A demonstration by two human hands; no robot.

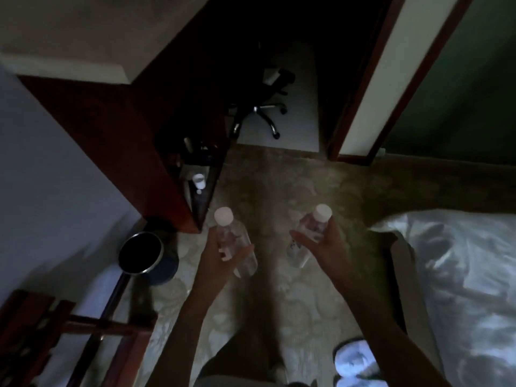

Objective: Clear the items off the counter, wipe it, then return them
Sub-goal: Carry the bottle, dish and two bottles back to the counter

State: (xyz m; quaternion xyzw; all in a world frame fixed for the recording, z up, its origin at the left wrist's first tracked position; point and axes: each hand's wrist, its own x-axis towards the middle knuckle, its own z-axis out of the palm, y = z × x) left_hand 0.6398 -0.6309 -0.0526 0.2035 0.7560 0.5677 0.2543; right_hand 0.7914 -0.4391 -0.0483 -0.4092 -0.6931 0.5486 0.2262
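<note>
**Two bottles in hand, above carpet**

Nearest: white slipper [353, 361] on the patterned beige carpet [279, 177], low right. White-sheeted bed [460, 275] at right edge. Dark wooden slatted rack [33, 331] low left.

Left hand [223, 255]: fingers curled round a clear plastic bottle with white cap [237, 244], cap up and tilted away. Right hand [324, 241]: thumb and fingers wrapped about a second clear white-capped bottle [307, 238], neck gripped, base hanging free. Bottles apart, both held over carpet.

Left of hands: round dark metal-rimmed bin [141, 252] by the wall. Beyond: red-brown wooden cabinet [125, 129]; its dim counter shelf [195, 174] carries a white cup [198, 180] and dark objects, unclear. Farthest: black swivel chair [265, 107], doorway.
</note>
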